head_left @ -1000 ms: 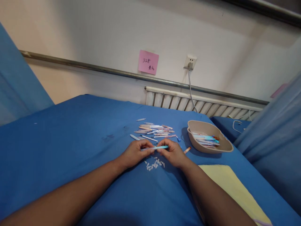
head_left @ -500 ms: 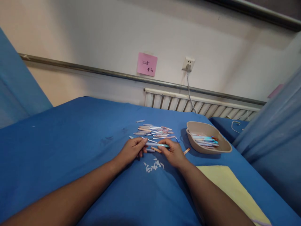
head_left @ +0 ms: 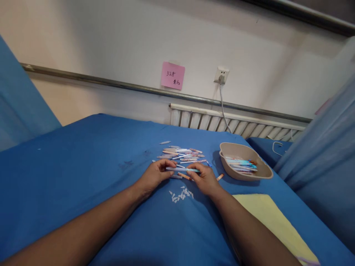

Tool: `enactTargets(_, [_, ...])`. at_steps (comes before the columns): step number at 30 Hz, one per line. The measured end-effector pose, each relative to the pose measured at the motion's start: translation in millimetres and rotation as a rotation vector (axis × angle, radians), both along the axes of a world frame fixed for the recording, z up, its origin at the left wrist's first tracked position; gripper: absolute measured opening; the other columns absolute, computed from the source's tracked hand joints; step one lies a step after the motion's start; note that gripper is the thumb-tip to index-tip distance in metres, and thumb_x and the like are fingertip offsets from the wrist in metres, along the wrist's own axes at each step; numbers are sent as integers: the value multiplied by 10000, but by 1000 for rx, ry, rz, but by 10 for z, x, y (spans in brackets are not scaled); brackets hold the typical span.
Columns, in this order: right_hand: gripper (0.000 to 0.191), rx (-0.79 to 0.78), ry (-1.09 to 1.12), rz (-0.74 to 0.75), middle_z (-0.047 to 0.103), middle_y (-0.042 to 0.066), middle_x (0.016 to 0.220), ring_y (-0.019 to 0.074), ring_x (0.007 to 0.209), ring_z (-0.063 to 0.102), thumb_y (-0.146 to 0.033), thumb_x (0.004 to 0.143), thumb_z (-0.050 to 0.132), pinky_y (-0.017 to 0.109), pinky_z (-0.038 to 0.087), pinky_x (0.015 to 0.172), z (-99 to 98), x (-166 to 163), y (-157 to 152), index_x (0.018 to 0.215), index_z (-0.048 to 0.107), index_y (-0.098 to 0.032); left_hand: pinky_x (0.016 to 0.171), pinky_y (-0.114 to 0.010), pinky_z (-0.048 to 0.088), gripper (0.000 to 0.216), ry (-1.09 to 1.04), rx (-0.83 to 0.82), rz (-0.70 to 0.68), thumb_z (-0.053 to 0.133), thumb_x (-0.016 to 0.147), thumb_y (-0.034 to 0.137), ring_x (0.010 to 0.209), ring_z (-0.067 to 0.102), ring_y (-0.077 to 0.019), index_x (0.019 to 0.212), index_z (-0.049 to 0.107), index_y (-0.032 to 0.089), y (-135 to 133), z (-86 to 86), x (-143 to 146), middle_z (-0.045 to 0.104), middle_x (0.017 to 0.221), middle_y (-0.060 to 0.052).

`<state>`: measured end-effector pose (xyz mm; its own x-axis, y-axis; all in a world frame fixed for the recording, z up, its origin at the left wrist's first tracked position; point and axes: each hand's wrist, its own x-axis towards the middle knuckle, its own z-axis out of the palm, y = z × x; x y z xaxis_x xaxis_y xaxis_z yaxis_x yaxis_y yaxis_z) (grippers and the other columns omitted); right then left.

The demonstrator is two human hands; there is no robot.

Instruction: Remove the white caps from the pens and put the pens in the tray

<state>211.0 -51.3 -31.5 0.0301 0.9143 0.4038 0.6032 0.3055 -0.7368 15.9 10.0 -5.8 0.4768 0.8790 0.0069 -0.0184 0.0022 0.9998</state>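
Held level between both hands is a slim pen (head_left: 180,169), pale lilac on its left part and light green toward its right end. My left hand (head_left: 155,174) pinches the left end between thumb and fingers. At the other end my right hand (head_left: 204,178) closes on the green part, which its fingers partly cover. Just beyond lies a loose pile of pen parts (head_left: 184,154), with white rods and pale and pinkish barrels. An orange-and-white piece (head_left: 184,176) sits under the pen. Nearer to me is a scatter of small white cone-shaped tips (head_left: 181,195).
A beige bin (head_left: 244,147) with several pens in it stands to the right on the blue cloth (head_left: 83,177). Before it lies a short orange-and-white piece (head_left: 220,177). A yellow cloth (head_left: 266,210) is at the right edge. Behind are a radiator (head_left: 202,118) and wall.
The fingers of my left hand have shifted on the pen, and more of its left end shows now. My right hand keeps nearly the same place and grip.
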Motion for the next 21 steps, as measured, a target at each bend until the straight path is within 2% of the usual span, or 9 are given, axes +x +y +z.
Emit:
enactTargets(3, [137,16,4,3,690,11,844,158,783,619,-273,825,565,247,434,722,9,2,-2,898,664,-211,574,-224,446,356,28,-64,-10,713,669,395,661,601,-124,919,606,167,4,-6,3,673,847,-28])
enactTargets(5, [138,19,-12,12,686,10,832,157,775,616,-273,827,563,247,433,715,15,4,-4,896,666,-212,481,-212,396,348,101,-86,-36,611,750,491,505,533,-98,811,603,148,12,-22,3,633,655,-6])
enactTargets(7, [138,19,-27,12,679,7,809,155,753,612,-271,828,563,247,432,699,15,8,-4,897,667,-212,468,-208,378,340,137,-58,-57,632,734,478,462,492,-85,713,592,141,18,-31,-1,586,565,16])
enactTargets(11, [137,24,-14,1,685,10,834,157,772,615,-270,824,568,251,436,720,9,12,3,901,665,-211,598,-223,442,324,40,-5,-34,771,596,304,668,592,-124,838,623,149,4,-4,-6,666,789,-16])
enactTargets(13, [140,22,-4,10,688,10,850,158,785,618,-274,825,565,252,438,727,11,8,3,903,663,-212,595,-228,449,397,15,-23,-27,757,620,327,703,605,-136,949,611,160,-8,11,-5,674,854,-31])
enactTargets(15, [144,16,-1,10,688,9,840,156,770,619,-278,825,564,252,440,714,17,1,0,907,661,-212,523,-217,424,367,55,-46,-39,688,699,412,594,576,-116,944,603,153,-12,9,-3,661,750,-20])
enactTargets(17, [146,11,-5,3,687,9,832,157,757,618,-281,822,566,253,442,703,22,-3,-4,910,660,-212,478,-208,393,334,110,-46,-59,626,745,465,491,515,-91,807,599,139,-7,-7,-1,619,625,1])
enactTargets(19, [146,13,-8,-2,687,10,837,160,766,618,-280,819,568,256,443,711,23,-2,-7,910,661,-214,477,-205,384,320,131,-12,-65,640,732,453,470,485,-81,710,576,140,5,-28,0,589,575,17])
enactTargets(21, [146,14,-3,0,689,11,848,161,778,620,-274,816,569,259,444,725,20,1,-5,911,662,-214,504,-210,394,273,117,42,-48,685,691,397,503,498,-90,724,587,145,19,-48,1,585,582,26])
